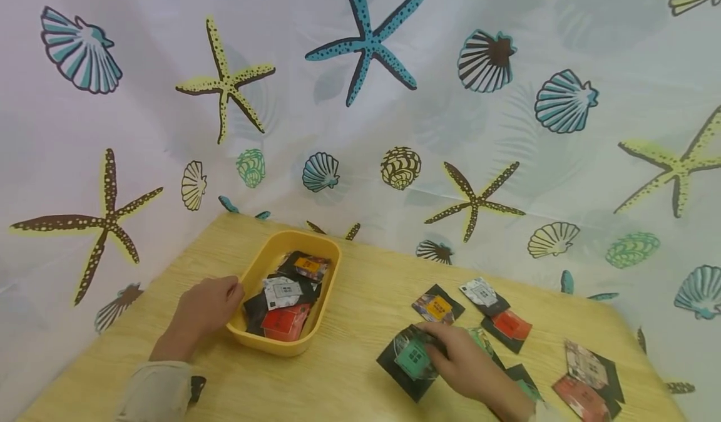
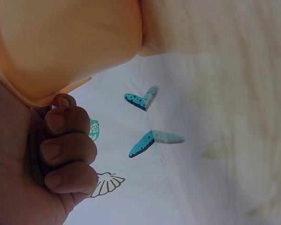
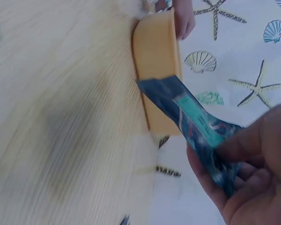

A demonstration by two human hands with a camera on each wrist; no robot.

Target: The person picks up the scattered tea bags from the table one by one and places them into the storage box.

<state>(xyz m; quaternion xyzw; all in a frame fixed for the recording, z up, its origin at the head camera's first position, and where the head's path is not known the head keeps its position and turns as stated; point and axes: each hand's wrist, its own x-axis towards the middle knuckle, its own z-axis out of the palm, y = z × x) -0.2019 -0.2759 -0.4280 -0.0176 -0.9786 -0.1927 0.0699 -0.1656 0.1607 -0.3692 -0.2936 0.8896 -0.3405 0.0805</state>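
My left hand (image 1: 207,306) grips the left rim of a yellow plastic tub (image 1: 332,284), its fingers curled in the left wrist view beside the tub wall (image 2: 70,42). Inside the tub lie several small sachets, among them a white-labelled one (image 1: 283,292) and a red-labelled one (image 1: 286,323). My right hand (image 1: 464,359) pinches a black sachet with a green label (image 1: 414,359) between thumb and fingers, raised over the table right of the tub. In the right wrist view this sachet (image 3: 192,115) is bent and overlaps the tub.
On the wooden table (image 1: 349,372), more sachets lie around my right hand: an orange-labelled one (image 1: 438,306), a white one (image 1: 481,293), a red one (image 1: 509,328), a green one (image 1: 524,381). A white one (image 1: 588,365) overlaps a red one (image 1: 582,400) farther right. A seashell-patterned curtain (image 1: 360,128) surrounds the table.
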